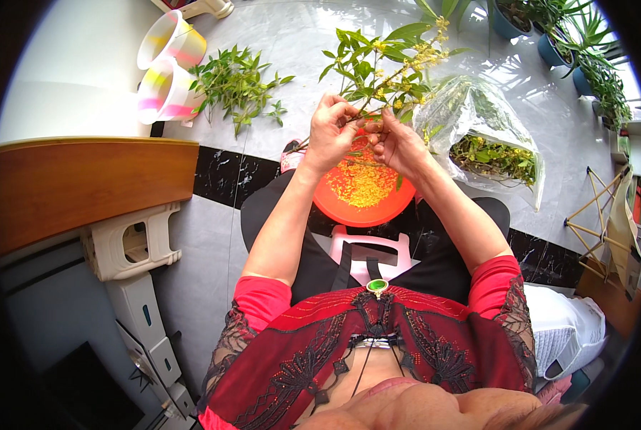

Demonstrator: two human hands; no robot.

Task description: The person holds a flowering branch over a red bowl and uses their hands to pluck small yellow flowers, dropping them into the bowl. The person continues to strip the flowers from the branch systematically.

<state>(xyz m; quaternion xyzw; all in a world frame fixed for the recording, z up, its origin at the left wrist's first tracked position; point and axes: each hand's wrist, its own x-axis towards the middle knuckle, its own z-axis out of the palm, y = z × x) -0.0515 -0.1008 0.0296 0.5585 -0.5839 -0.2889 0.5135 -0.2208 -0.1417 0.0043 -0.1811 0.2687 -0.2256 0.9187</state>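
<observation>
My left hand [331, 131] grips the woody stem of a leafy branch [389, 80] with small yellow flower clusters. Its tip points up and to the right, away from me. Close by, my right hand [398, 141] is at the branch too, its thumb and fingers bent near a lower sprig; whether they pinch anything is hard to see. Under both hands is a round orange-red plastic basin [352, 216], and loose yellow blossoms [364, 185] cover much of its bottom. A small green leaf [399, 183] shows near the basin's right side.
A clear plastic bag [481, 115] of flowering cuttings [492, 159] lies to the right. Stripped green sprigs [237, 83] are on the tiled floor at left, beside two colourful plastic buckets [162, 91]. A pink stool [371, 252] is between my legs. Potted plants [559, 45] line the far right.
</observation>
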